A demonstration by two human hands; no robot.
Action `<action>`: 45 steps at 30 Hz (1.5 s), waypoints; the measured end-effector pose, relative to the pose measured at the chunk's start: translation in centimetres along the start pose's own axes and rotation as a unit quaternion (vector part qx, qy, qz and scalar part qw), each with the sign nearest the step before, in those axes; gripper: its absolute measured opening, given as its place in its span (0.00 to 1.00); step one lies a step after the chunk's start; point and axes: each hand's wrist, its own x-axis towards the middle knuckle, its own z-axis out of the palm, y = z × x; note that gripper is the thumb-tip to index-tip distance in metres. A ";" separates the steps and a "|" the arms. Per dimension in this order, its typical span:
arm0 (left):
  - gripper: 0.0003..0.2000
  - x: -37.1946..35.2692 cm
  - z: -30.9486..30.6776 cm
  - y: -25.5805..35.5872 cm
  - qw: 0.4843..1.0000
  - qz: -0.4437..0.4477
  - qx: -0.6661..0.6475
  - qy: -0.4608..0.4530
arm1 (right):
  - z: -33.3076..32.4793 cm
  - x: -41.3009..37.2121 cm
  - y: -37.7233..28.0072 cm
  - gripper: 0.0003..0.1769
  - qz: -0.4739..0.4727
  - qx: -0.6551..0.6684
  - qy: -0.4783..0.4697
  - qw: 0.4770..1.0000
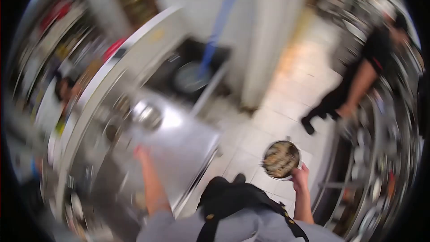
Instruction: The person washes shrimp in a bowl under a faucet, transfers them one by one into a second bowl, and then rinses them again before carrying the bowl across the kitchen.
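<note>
A round metal pot [281, 159] with pieces of brownish food inside hangs over the tiled floor, to the right of my body. My right hand [300, 175] is closed on its near right rim or handle. Over the steel counter on the left, my left hand [142, 153] is stretched forward, and motion smears its fingers. Beyond that hand, a shiny round metal bowl [147, 114] sits on the steel counter [183, 139].
A dark sink [192, 78] with a round vessel lies past the counter. At the right a person in black [374, 58] stands beside metal shelves [358, 166] with dishes. Another person [56, 98] is beyond the left partition [96, 80]. A wall column [262, 54] rises ahead.
</note>
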 end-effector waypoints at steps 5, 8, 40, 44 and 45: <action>0.16 -18.3 3.8 -1.5 0.861 0.167 0.405 -0.257 | -1.8 -0.2 -2.2 0.41 0.023 0.045 0.076 0.996; 0.09 -33.4 10.2 -4.2 0.739 -0.163 0.430 -0.492 | -3.3 4.0 -4.7 0.28 0.046 0.051 0.036 0.997; 0.05 -71.4 84.1 -47.8 0.601 -0.439 0.233 -0.626 | -18.8 80.2 -39.2 0.15 0.002 -0.101 0.074 0.992; 0.03 -73.8 94.5 -55.8 0.647 -0.385 0.193 -0.628 | -21.0 93.2 -47.2 0.20 -0.068 -0.082 0.013 0.994; 0.03 -74.0 97.2 -56.7 0.656 -0.385 0.196 -0.619 | -20.9 94.8 -48.9 0.19 -0.050 -0.052 0.011 0.997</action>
